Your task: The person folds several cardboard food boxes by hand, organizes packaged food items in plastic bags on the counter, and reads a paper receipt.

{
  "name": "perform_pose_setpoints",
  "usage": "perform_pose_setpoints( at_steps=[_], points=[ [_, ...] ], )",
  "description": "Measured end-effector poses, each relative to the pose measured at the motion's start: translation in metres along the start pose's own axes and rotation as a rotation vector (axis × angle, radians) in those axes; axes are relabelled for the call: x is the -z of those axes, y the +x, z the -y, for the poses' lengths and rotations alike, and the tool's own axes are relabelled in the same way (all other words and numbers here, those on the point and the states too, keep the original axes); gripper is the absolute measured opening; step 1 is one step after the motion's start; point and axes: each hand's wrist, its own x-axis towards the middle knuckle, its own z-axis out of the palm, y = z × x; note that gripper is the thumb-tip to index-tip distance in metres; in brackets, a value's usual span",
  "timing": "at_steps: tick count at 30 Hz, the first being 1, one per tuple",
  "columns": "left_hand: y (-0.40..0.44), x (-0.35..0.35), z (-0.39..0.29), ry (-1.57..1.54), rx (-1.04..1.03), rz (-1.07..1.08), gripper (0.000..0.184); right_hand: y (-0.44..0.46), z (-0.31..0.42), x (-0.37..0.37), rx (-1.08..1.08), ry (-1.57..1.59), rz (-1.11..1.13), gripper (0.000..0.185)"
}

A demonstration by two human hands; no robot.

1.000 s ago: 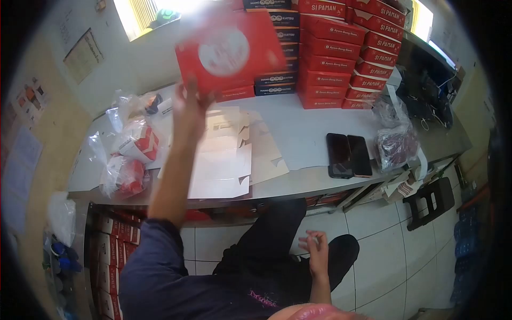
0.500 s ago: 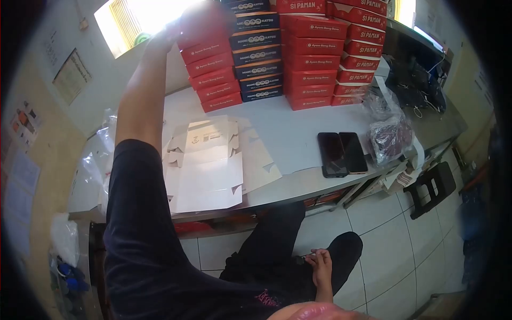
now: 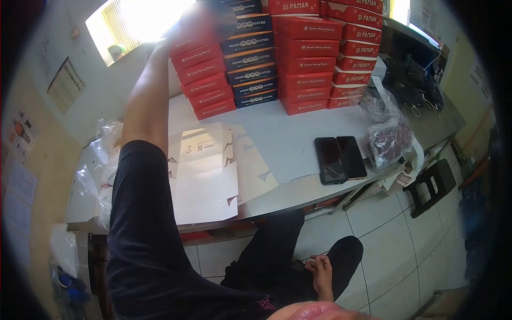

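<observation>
My left arm reaches up to the top of the left stack of red boxes point(image 3: 204, 70). My left hand point(image 3: 161, 44) is at the upper left side of that stack, its fingers lost in window glare and blur. A flat, unfolded white carton point(image 3: 205, 184) lies on the table below the stack, beside my left forearm, with tan card sheets point(image 3: 255, 178) partly under it. My right hand point(image 3: 321, 271) rests near my right thigh, palm up, fingers loosely bent and slightly apart, with nothing visible in it.
Dark blue boxes point(image 3: 250, 72), more red boxes point(image 3: 310, 65) and "Si Paman" boxes point(image 3: 354, 79) stand in tall stacks. Two phones point(image 3: 330, 160) lie near the table edge point(image 3: 288, 197), beside a plastic-wrapped bundle point(image 3: 388, 141). Plastic bags sit at left; a dark stool point(image 3: 431, 186) stands at right.
My left hand has carried a red box from above the cartons up and left to the top of the left stack. My right hand's fingers have curled more. The view has shifted.
</observation>
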Motion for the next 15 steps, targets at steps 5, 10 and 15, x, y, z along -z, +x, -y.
perform_pose_setpoints(
  at_steps=[5, 10, 15],
  points=[
    [-0.017, -0.011, -0.005, 0.198, 0.146, -0.261, 0.089, 0.000, 0.001, -0.001, -0.020, -0.015, -0.018, 0.016],
    [-0.176, 0.047, -0.016, -0.116, -0.257, 0.183, 0.091, -0.001, 0.009, -0.001, -0.044, -0.025, -0.023, 0.018],
    [-0.384, 0.125, -0.032, 0.092, -0.124, 1.075, 0.097, 0.005, 0.007, -0.006, -0.064, -0.102, 0.028, 0.019]
  ],
)
